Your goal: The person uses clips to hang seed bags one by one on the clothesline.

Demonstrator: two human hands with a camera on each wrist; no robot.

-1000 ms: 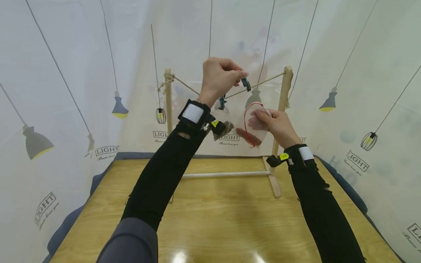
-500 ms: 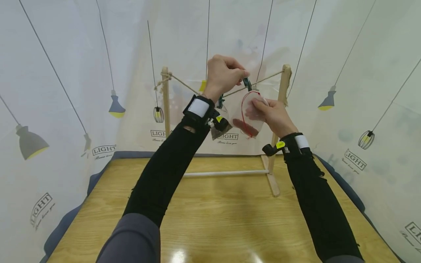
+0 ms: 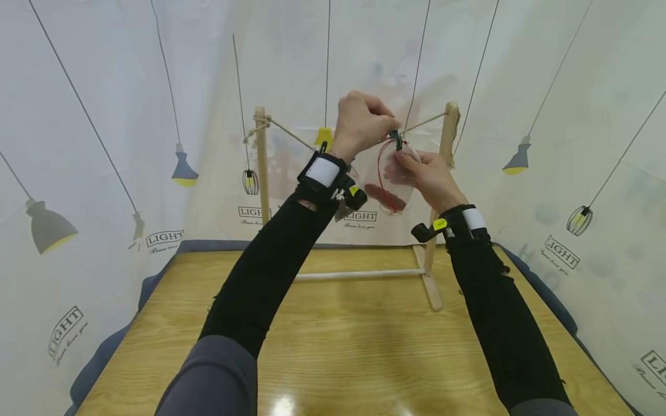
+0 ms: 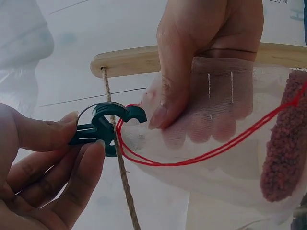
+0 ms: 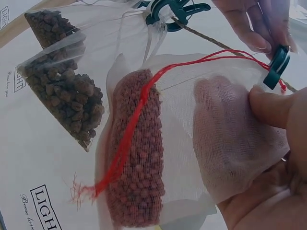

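My left hand (image 3: 364, 124) pinches the handles of a dark green spring clip (image 4: 96, 125) between thumb and fingers. The clip's jaws stand apart beside the rope (image 4: 125, 187), at the top edge of a white mesh bag (image 5: 180, 143). My right hand (image 3: 437, 179) holds that bag by its upper part, thumb in front and fingers behind the mesh. Reddish granules (image 5: 136, 163) fill the bag's lower end. A red drawstring (image 4: 192, 162) loops across it. In the right wrist view, a second green clip (image 5: 175, 12) grips the rope above a bag of dark brown stones (image 5: 72, 98).
The rope is strung between two wooden posts (image 3: 263, 167) of a stand on the wooden table (image 3: 333, 341). A white crossbar (image 3: 359, 275) joins the stand low down. Behind hangs a white backdrop (image 3: 520, 86) printed with lamps.
My left hand has shifted right and slightly down with the clip. My right hand has raised the mesh bag, so its top now meets the clip at the rope.
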